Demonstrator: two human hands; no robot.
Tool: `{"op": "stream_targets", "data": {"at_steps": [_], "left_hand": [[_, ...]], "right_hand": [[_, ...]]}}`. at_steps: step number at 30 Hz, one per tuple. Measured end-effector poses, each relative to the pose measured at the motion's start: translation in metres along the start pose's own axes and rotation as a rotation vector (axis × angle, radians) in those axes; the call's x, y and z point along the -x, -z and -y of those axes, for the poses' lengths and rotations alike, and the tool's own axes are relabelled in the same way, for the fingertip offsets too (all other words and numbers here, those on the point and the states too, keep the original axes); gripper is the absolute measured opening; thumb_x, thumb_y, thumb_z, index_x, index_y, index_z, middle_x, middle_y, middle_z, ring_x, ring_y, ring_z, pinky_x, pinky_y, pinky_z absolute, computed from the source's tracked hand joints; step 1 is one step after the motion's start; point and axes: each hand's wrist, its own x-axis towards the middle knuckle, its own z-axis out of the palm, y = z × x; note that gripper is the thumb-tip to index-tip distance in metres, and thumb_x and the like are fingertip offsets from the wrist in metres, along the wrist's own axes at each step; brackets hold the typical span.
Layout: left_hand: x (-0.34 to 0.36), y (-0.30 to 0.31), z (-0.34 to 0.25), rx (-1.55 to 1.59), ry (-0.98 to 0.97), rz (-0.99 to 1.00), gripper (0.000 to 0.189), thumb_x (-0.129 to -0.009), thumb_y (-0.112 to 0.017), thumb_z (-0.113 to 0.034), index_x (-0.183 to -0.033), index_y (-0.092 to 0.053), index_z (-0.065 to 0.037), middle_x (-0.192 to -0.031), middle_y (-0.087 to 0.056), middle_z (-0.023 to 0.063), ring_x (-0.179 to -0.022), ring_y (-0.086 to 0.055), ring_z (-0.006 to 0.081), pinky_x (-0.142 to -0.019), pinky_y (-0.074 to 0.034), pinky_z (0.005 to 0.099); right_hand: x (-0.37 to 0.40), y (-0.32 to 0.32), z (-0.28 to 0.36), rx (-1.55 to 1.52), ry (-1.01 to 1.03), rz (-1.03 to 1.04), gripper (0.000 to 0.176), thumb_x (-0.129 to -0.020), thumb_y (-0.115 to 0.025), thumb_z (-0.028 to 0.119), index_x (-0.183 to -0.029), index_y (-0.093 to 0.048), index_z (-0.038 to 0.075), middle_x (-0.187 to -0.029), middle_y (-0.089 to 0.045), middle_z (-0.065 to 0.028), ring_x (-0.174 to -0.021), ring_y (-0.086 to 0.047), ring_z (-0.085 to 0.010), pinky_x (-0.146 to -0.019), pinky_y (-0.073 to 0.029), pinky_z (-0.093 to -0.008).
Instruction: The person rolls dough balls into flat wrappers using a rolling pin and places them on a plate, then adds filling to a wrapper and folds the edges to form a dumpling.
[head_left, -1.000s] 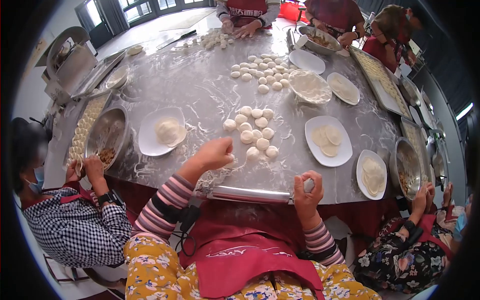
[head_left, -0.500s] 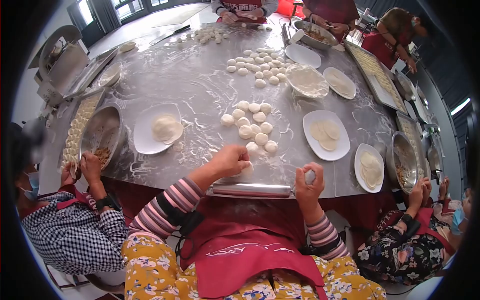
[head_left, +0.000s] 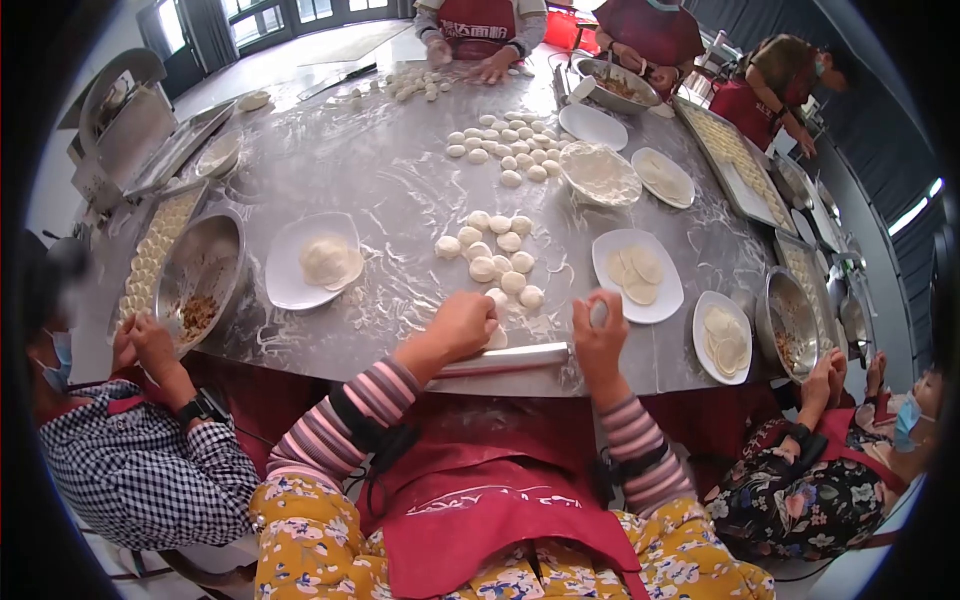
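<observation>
My left hand (head_left: 462,325) is closed at the near edge of the floured table, with its fingertips on a flat piece of dough (head_left: 496,339). My right hand (head_left: 600,328) is wrapped round the right end of a metal rolling pin (head_left: 510,359), which lies across the table edge between my hands. Several small dough pieces (head_left: 482,268) are grouped just beyond my hands. A white plate of thin round wrappers (head_left: 602,262) stands to the right of them, and another white plate with a wrapper stack (head_left: 325,262) is on the left.
Metal bowls of filling stand left (head_left: 240,285) and right (head_left: 768,315), with co-workers' hands beside them. A flour bowl (head_left: 600,172), more dough pieces (head_left: 510,140) and a tray of dumplings (head_left: 735,160) are farther back. People stand across the table.
My right hand and the rolling pin have shifted away from my body. My left hand stays near the dough. Across the table, a co-worker's hands have moved apart.
</observation>
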Motion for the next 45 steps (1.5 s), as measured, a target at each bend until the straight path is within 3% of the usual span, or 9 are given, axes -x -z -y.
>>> {"op": "stream_targets", "data": {"at_steps": [3,9,16,20,24,29,33,37,45], "left_hand": [[0.010,-0.003,0.000,0.086,0.118,-0.113,0.014,-0.074,-0.064,-0.013,-0.080,-0.067,-0.001,-0.077,-0.065,0.0185,-0.073,-0.064,0.0318,-0.066,-0.049,0.0392],[0.001,0.000,-0.016,-0.038,0.184,-0.017,0.016,-0.075,-0.065,-0.016,-0.083,-0.068,-0.002,-0.078,-0.065,0.0187,-0.073,-0.065,0.0307,-0.067,-0.049,0.0385],[-0.003,0.003,-0.008,0.074,-0.039,0.056,0.013,-0.075,-0.065,-0.011,-0.080,-0.066,0.000,-0.074,-0.064,0.0185,-0.070,-0.064,0.0304,-0.064,-0.049,0.0366],[0.004,-0.004,0.012,0.157,0.025,-0.042,0.011,-0.074,-0.064,-0.009,-0.079,-0.063,0.001,-0.072,-0.064,0.0178,-0.067,-0.064,0.0284,-0.063,-0.049,0.0357],[0.009,0.004,0.002,0.178,0.026,0.037,0.012,-0.076,-0.061,-0.009,-0.082,-0.062,0.002,-0.073,-0.064,0.0176,-0.068,-0.063,0.0280,-0.063,-0.048,0.0359],[-0.009,0.004,-0.003,0.044,0.035,0.007,0.014,-0.079,-0.060,-0.012,-0.082,-0.062,0.001,-0.078,-0.064,0.0195,-0.075,-0.062,0.0333,-0.066,-0.047,0.0388],[-0.003,0.001,-0.002,0.024,-0.039,0.099,0.014,-0.078,-0.061,-0.012,-0.083,-0.061,0.001,-0.080,-0.063,0.0200,-0.077,-0.061,0.0357,-0.067,-0.047,0.0403],[0.007,0.003,0.002,0.131,-0.039,0.049,0.012,-0.078,-0.061,-0.011,-0.084,-0.061,0.000,-0.079,-0.063,0.0195,-0.077,-0.061,0.0357,-0.066,-0.047,0.0404],[-0.007,0.004,-0.010,0.020,0.022,0.076,0.013,-0.080,-0.060,-0.013,-0.083,-0.060,0.000,-0.080,-0.062,0.0200,-0.078,-0.060,0.0368,-0.067,-0.046,0.0411]], "right_hand": [[0.014,0.012,0.005,0.073,-0.004,-0.004,0.021,-0.077,-0.065,0.000,-0.091,-0.050,0.005,-0.074,-0.056,-0.0131,-0.064,-0.058,-0.0306,-0.059,-0.046,-0.0349],[-0.024,-0.026,-0.005,-0.030,-0.049,-0.041,0.021,-0.077,-0.064,-0.001,-0.091,-0.050,0.005,-0.074,-0.056,-0.0132,-0.064,-0.058,-0.0316,-0.059,-0.045,-0.0369],[-0.006,-0.002,0.003,-0.001,-0.035,0.000,0.021,-0.077,-0.065,0.000,-0.091,-0.050,0.004,-0.074,-0.055,-0.0129,-0.064,-0.058,-0.0288,-0.059,-0.046,-0.0349],[0.028,0.026,0.016,-0.055,-0.145,0.021,0.021,-0.077,-0.065,-0.001,-0.091,-0.049,0.003,-0.074,-0.054,-0.0123,-0.063,-0.056,-0.0251,-0.060,-0.046,-0.0326],[-0.003,-0.004,0.001,-0.044,-0.111,-0.004,0.022,-0.077,-0.065,-0.001,-0.091,-0.049,0.004,-0.073,-0.054,-0.0140,-0.063,-0.056,-0.0310,-0.059,-0.045,-0.0354],[-0.034,-0.039,-0.011,-0.043,0.024,-0.030,0.020,-0.079,-0.064,-0.001,-0.091,-0.049,0.004,-0.073,-0.052,-0.0116,-0.059,-0.054,-0.0251,-0.057,-0.045,-0.0321],[-0.010,-0.007,0.003,-0.010,-0.027,-0.022,0.022,-0.077,-0.066,0.000,-0.091,-0.049,0.005,-0.073,-0.054,-0.0141,-0.062,-0.056,-0.0332,-0.057,-0.045,-0.0375],[0.019,0.021,0.017,0.006,-0.067,0.002,0.022,-0.077,-0.066,0.000,-0.090,-0.049,0.004,-0.072,-0.054,-0.0139,-0.062,-0.057,-0.0317,-0.056,-0.045,-0.0370],[-0.034,-0.035,-0.010,-0.082,-0.078,0.044,0.021,-0.078,-0.065,-0.001,-0.092,-0.049,0.005,-0.074,-0.054,-0.0128,-0.060,-0.055,-0.0255,-0.057,-0.045,-0.0349]]}}
